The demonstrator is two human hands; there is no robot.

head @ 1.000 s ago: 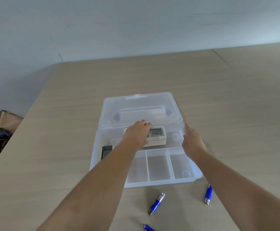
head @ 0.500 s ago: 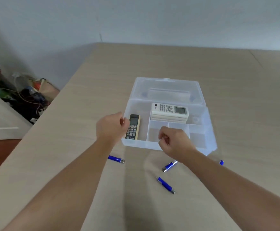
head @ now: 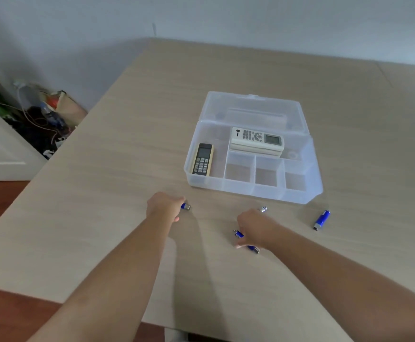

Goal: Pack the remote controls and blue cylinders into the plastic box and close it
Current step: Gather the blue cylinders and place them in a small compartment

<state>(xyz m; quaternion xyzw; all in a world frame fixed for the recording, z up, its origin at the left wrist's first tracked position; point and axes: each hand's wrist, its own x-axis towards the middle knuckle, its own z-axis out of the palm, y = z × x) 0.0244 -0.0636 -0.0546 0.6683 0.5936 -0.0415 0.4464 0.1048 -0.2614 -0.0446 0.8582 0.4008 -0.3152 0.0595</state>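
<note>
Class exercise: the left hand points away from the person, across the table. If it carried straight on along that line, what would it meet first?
The left hand already covers a blue cylinder, so that comes first. Past it, probably the near wall of the plastic box, near the compartment holding the dark remote. The exact heading is hard to judge.

Dim, soft shadows, wide-angle distortion
</note>
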